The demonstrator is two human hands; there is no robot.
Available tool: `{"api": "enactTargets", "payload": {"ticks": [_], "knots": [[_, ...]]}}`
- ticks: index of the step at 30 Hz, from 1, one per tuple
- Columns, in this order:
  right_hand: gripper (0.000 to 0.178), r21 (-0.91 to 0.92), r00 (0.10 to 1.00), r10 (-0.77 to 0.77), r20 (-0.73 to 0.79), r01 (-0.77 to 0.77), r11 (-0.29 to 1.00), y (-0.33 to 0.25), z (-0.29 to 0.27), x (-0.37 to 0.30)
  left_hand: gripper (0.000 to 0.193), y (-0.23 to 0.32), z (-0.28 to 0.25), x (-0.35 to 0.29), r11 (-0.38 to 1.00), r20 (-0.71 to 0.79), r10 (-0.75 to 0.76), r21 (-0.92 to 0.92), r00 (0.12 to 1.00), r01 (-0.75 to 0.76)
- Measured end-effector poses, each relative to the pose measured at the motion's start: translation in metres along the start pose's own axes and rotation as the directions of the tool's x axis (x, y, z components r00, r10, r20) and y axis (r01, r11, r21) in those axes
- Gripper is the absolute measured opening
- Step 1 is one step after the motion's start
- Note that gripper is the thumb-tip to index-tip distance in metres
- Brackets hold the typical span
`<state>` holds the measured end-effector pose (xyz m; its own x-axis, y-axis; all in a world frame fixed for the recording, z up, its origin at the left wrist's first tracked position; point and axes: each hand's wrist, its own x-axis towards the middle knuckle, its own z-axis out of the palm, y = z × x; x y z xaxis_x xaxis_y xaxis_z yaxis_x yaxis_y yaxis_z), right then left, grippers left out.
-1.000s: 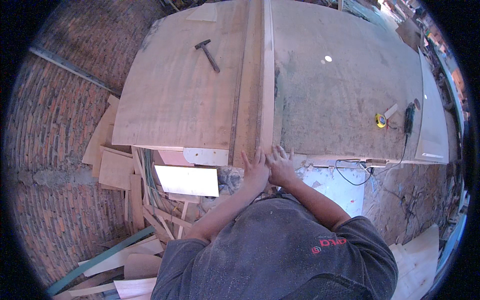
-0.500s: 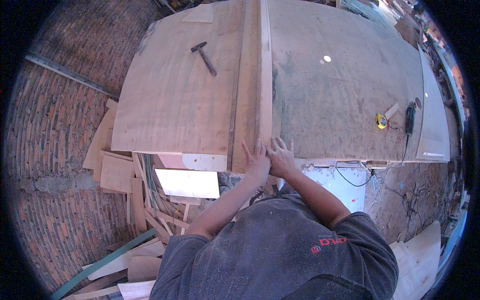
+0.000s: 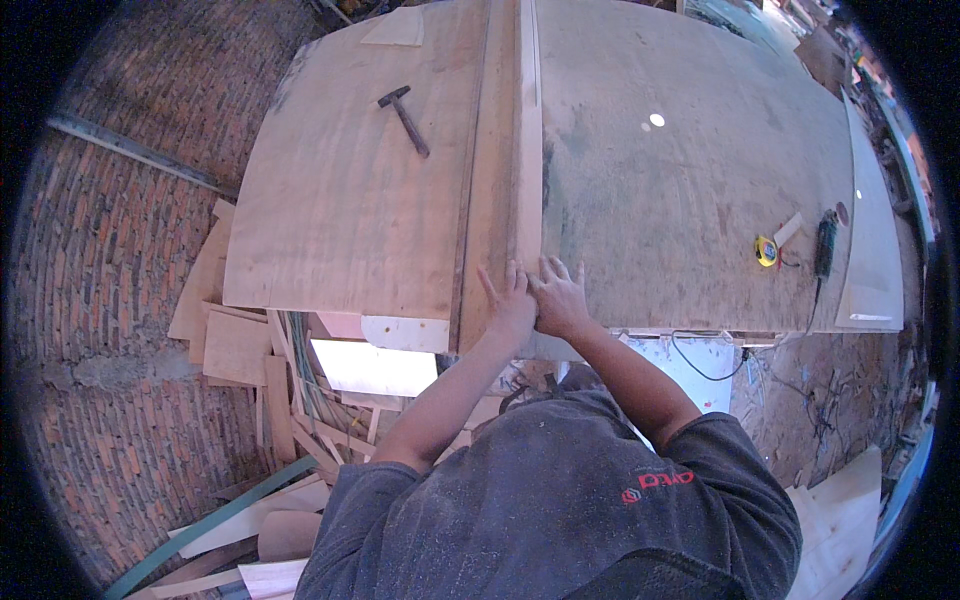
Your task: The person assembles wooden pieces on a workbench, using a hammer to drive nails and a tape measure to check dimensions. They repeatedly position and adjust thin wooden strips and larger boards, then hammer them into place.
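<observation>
Both hands pressed flat at the near end of a long wooden strip on the workbench.

The left hand (image 3: pixel 508 300) and right hand (image 3: pixel 560 298) lie side by side, fingers spread, gripping nothing, palms down on the long wooden strip (image 3: pixel 522 150) running up the middle of the workbench (image 3: pixel 700 150). Left of the strip, on a plywood sheet (image 3: pixel 340 210), lies a hammer (image 3: pixel 404 118); well to its right sit a yellow tape measure (image 3: pixel 766 251) and a dark power tool (image 3: pixel 825 243). Offcuts (image 3: pixel 235 345) pile below the sheet's edge.
</observation>
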<state>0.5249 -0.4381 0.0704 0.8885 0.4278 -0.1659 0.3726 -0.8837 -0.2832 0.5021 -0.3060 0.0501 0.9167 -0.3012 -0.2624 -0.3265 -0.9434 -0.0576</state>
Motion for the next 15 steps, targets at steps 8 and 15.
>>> {"api": "enactTargets", "payload": {"ticks": [8, 15], "knots": [[0.074, -0.050, 1.000, -0.009, 0.000, 0.009, 0.999, 0.014, -0.005, 0.031, 0.039, -0.012, -0.012, 0.030, 1.000, -0.005, -0.017, -0.021, 1.000, 0.017], [0.068, 0.018, 1.000, 0.008, -0.027, -0.008, 1.000, 0.033, -0.006, 0.061, 0.039, -0.022, -0.009, 0.060, 0.999, -0.095, -0.001, 0.048, 0.995, 0.006]]}}
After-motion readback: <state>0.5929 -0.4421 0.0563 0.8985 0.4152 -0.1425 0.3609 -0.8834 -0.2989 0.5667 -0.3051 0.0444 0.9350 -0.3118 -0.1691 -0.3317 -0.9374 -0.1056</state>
